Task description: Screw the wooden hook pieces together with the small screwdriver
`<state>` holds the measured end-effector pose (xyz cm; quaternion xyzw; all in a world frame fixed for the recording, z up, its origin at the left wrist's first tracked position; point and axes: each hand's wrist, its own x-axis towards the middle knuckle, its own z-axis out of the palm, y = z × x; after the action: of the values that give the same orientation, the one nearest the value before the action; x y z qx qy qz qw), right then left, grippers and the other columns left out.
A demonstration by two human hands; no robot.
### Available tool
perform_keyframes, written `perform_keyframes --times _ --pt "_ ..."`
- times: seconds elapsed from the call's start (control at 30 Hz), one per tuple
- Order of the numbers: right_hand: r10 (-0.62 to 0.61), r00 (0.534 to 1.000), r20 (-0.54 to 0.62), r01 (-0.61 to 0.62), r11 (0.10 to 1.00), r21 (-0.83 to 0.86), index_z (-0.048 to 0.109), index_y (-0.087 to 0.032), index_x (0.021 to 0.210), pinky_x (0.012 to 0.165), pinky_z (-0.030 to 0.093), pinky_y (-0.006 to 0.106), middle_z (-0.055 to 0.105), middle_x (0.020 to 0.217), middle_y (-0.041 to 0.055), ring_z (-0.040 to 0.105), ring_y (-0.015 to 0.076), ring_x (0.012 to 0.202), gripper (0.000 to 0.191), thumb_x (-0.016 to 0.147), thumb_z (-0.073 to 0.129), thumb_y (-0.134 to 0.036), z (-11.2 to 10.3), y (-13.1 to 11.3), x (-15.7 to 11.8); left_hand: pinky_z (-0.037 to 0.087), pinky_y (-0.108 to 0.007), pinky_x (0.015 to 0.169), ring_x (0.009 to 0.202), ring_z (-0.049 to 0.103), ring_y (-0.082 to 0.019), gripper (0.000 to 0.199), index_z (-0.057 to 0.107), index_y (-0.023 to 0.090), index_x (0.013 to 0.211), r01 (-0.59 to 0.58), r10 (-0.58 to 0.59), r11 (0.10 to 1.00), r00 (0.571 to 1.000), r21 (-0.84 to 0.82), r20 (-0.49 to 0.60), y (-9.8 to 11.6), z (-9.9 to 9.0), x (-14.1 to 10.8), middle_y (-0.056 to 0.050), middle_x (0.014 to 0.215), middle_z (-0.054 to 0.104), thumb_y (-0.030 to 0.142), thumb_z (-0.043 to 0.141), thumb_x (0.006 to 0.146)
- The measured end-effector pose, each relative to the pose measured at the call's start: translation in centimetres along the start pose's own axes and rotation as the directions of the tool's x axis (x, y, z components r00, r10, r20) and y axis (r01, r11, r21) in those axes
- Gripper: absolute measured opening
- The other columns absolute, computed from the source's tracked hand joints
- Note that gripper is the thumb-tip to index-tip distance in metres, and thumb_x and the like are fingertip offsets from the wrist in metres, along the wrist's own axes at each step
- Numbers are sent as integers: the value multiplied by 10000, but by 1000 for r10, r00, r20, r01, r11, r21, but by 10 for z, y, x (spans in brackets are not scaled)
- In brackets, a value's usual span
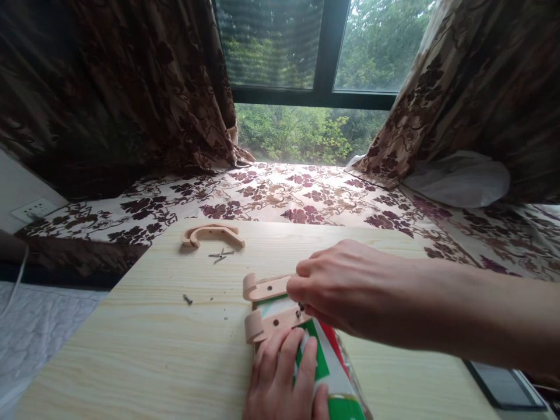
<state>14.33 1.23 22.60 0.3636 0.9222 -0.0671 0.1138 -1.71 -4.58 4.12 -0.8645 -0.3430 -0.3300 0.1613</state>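
Two curved wooden hooks lie side by side across a green, white and red package: a far hook (266, 288) and a near hook (275, 321), each with a drilled hole showing. My left hand (284, 373) lies over the near hook and the package (321, 350), fingers spread and pressing down. Above the hooks' right ends, my right hand (336, 286) is closed in a pinch; what is between its fingertips is hidden. A small screw (298, 314) shows at the near hook, just under those fingertips.
Another pair of wooden hooks (212, 235) stands at the table's back edge, with several screws (221, 255) in front. A lone screw (188, 299) lies further left on the table (153, 344). A dark-edged tablet-like device (505, 385) is at the right front.
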Motion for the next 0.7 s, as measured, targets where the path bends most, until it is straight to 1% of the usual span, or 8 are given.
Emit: perform_keyframes --times 0.1,0.23,0.33,0.47,0.6,0.7 --pt "-67 998 22 67 998 -6 557 -160 805 527 298 267 634 746 30 519 128 631 94 875 529 -104 -1 0 -1 425 -350 839 978 575 -238 267 666 195 991 -1 1 1000 1000 0 -3 1 0 1 -62 994 696 321 461 875" --pt "-111 992 -54 109 993 -32 564 -149 820 520 288 278 626 732 31 492 123 602 98 888 508 -105 8 3 3 429 -349 846 991 576 -237 265 660 194 995 16 -16 1000 1000 -8 -1 2 1 1 -65 1002 690 318 456 880" --pt "-87 993 -80 82 995 -63 568 -140 785 495 255 284 608 684 28 436 109 541 145 907 490 -135 14 6 7 437 -342 853 1000 582 -227 270 649 199 1028 17 -17 1000 1000 -6 10 2 1 -1 -57 1024 686 333 464 883" --pt "-34 996 -87 26 995 -93 555 -141 749 464 199 291 577 624 15 364 95 474 211 932 458 -183 16 7 7 438 -340 859 1005 583 -227 284 641 200 1052 24 -23 1000 999 -10 27 2 0 -3 -54 1042 679 347 477 873" --pt "-27 996 -90 19 996 -88 542 -139 820 456 190 286 567 630 5 363 93 472 128 918 465 -172 11 6 3 437 -347 861 1015 577 -235 282 642 188 1048 32 -31 999 999 -19 26 3 0 -1 -63 1049 675 324 471 871" --pt "-68 996 -63 64 996 -63 522 -151 844 463 212 273 572 659 3 387 96 502 59 884 488 -123 5 5 -1 429 -352 866 1016 568 -241 275 647 183 1034 33 -32 999 999 -22 20 4 0 2 -67 1042 674 310 469 867"
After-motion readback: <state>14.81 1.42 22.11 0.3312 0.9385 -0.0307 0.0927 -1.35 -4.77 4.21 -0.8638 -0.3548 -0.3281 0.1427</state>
